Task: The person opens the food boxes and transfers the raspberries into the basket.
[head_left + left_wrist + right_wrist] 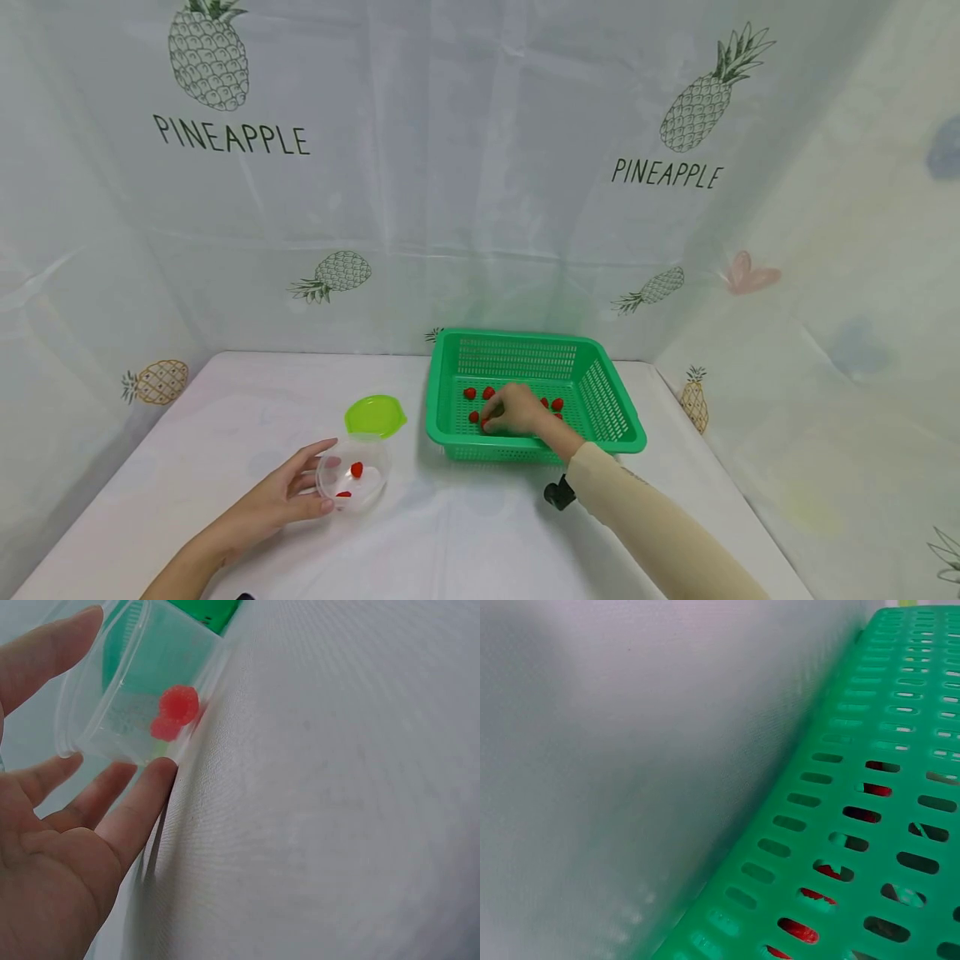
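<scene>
My left hand [288, 492] holds a clear plastic tub [372, 482] by its near left side, thumb and fingers spread around it. Red raspberries lie in the tub, and a raspberry [178, 705] shows through its wall in the left wrist view. My right hand [514, 410] reaches over the front rim into a green basket [442, 392]. Its fingertips pinch a red raspberry [485, 426] low in the basket. Several more raspberries [469, 393] lie around the hand on the basket floor. In the right wrist view the slotted basket wall [840, 847] hides the hand.
A bright green lid [375, 416] lies flat on the white-covered table [450, 533], just behind the tub. The basket stands at the back, close to the hanging pineapple-print cloth [480, 208]. A small black object [558, 493] shows beside the right sleeve.
</scene>
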Demonstrator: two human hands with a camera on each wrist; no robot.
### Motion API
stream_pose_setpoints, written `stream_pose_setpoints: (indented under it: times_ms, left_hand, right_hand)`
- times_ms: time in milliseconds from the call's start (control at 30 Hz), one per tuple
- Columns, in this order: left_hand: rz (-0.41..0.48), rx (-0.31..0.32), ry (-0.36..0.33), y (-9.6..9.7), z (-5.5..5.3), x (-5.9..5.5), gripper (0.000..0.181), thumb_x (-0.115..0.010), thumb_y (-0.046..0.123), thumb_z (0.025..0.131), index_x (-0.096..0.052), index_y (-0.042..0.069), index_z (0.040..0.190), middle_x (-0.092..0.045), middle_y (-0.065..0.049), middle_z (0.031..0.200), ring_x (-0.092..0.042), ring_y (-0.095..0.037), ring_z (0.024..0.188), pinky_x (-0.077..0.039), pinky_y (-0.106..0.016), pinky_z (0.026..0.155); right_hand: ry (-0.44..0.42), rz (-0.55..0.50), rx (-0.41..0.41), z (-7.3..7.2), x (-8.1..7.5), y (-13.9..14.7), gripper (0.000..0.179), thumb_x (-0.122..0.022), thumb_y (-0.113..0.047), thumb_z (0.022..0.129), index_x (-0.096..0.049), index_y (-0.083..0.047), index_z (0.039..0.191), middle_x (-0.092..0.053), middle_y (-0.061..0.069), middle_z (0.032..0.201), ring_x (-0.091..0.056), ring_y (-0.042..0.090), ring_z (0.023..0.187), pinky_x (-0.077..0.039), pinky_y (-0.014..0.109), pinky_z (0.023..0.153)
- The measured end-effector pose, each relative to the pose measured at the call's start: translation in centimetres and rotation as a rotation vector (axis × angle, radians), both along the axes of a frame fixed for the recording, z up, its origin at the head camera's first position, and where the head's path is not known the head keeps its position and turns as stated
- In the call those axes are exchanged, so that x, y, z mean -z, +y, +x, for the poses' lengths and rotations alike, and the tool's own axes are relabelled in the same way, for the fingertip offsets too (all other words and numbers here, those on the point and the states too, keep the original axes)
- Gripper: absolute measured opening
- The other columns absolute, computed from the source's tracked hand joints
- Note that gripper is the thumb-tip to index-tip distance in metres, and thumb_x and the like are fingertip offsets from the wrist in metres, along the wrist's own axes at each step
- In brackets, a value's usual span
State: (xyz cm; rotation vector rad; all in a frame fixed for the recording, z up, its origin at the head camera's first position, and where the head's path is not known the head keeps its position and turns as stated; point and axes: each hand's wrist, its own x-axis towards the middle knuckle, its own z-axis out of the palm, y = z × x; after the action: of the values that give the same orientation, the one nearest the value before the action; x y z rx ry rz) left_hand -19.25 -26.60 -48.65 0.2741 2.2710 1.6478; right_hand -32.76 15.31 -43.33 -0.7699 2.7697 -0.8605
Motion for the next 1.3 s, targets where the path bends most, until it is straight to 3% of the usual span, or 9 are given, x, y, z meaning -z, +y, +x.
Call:
stream_pose_setpoints:
  times_ms: [233, 467, 667, 900, 933, 1033, 1133, 1167, 1300]
  left_hand:
    - [0.015, 0.002, 0.001, 0.1, 0.1, 0.0, 0.09, -0.079, 0.022, 0.097, -0.024, 0.028, 0.168, -0.031, -0.017, 0.166, -0.042, -0.039, 0.151, -0.05, -0.018, 0.097]
    - [0.026, 0.01, 0.009, 0.1, 0.0, 0.1, 0.089, -0.078, 0.022, 0.098, -0.023, 0.025, 0.168, -0.031, -0.02, 0.166, -0.043, -0.04, 0.15, -0.051, -0.019, 0.096]
    - [0.007, -0.005, -0.017, 0.1, 0.0, 0.3, 0.09, -0.079, 0.023, 0.097, -0.024, 0.03, 0.167, -0.031, -0.016, 0.166, -0.043, -0.036, 0.15, -0.05, -0.018, 0.097]
    - [0.009, 0.005, 0.013, 0.0, 0.0, 0.1, 0.089, -0.079, 0.022, 0.097, -0.025, 0.026, 0.168, -0.033, -0.018, 0.164, -0.045, -0.037, 0.148, -0.051, -0.018, 0.096]
    - [0.007, 0.004, 0.009, 0.0, 0.0, 0.1, 0.089, -0.079, 0.022, 0.097, -0.025, 0.027, 0.168, -0.033, -0.017, 0.164, -0.045, -0.036, 0.148, -0.051, -0.018, 0.097]
    - [0.003, -0.001, 0.003, 0.0, -0.1, 0.3, 0.089, -0.079, 0.022, 0.097, -0.025, 0.028, 0.167, -0.034, -0.015, 0.164, -0.045, -0.035, 0.149, -0.05, -0.018, 0.097]
    - [0.004, 0.002, 0.01, -0.1, 0.0, 0.3, 0.089, -0.079, 0.021, 0.097, -0.025, 0.027, 0.168, -0.034, -0.016, 0.165, -0.044, -0.037, 0.149, -0.05, -0.018, 0.097]
    - [0.006, 0.004, 0.014, -0.1, 0.0, 0.2, 0.089, -0.078, 0.021, 0.097, -0.025, 0.027, 0.168, -0.033, -0.016, 0.165, -0.043, -0.037, 0.149, -0.05, -0.019, 0.097]
    - [0.015, 0.007, 0.017, 0.0, 0.0, 0.1, 0.089, -0.078, 0.021, 0.097, -0.024, 0.026, 0.168, -0.031, -0.019, 0.166, -0.041, -0.041, 0.151, -0.051, -0.019, 0.096]
  right_hand:
    - [0.0, 0.046, 0.001, 0.2, -0.1, 0.0, 0.011, -0.084, -0.005, 0.09, -0.084, -0.005, 0.101, -0.081, 0.007, 0.098, -0.073, 0.015, 0.086, -0.059, 0.03, 0.076]
    - [-0.02, 0.019, -0.002, 0.3, -0.3, 0.3, 0.011, -0.083, -0.005, 0.092, -0.083, -0.004, 0.103, -0.081, 0.008, 0.1, -0.073, 0.017, 0.089, -0.06, 0.032, 0.076]
    - [-0.005, -0.011, -0.004, 0.8, -1.7, 0.0, 0.017, -0.079, -0.008, 0.096, -0.081, -0.004, 0.113, -0.079, 0.009, 0.112, -0.072, 0.024, 0.102, -0.06, 0.036, 0.083]
    - [0.072, -0.089, -0.014, 2.2, -5.1, -2.1, 0.023, -0.078, -0.015, 0.098, -0.08, -0.015, 0.12, -0.078, 0.003, 0.12, -0.07, 0.022, 0.107, -0.058, 0.036, 0.087]
    - [0.089, -0.091, -0.026, 2.5, -5.5, -2.5, 0.024, -0.078, -0.016, 0.098, -0.079, -0.015, 0.122, -0.077, 0.002, 0.121, -0.069, 0.018, 0.095, -0.056, 0.034, 0.083]
    - [0.14, -0.101, -0.078, 3.5, -6.5, -4.0, 0.029, -0.078, -0.014, 0.097, -0.078, -0.011, 0.126, -0.076, 0.002, 0.126, -0.07, 0.018, 0.104, -0.056, 0.034, 0.091]
    - [0.15, -0.122, -0.135, 4.2, -6.9, -5.5, 0.031, -0.077, -0.012, 0.097, -0.077, -0.009, 0.128, -0.076, 0.005, 0.128, -0.068, 0.027, 0.09, -0.054, 0.035, 0.089]
    - [0.153, -0.127, -0.148, 4.3, -6.9, -5.9, 0.031, -0.077, -0.012, 0.097, -0.077, -0.01, 0.127, -0.076, 0.005, 0.128, -0.069, 0.03, 0.103, -0.053, 0.037, 0.094]
    - [0.134, -0.147, -0.172, 4.9, -6.5, -7.7, 0.03, -0.079, -0.014, 0.096, -0.078, -0.015, 0.126, -0.077, -0.001, 0.125, -0.068, 0.027, 0.108, -0.052, 0.039, 0.096]
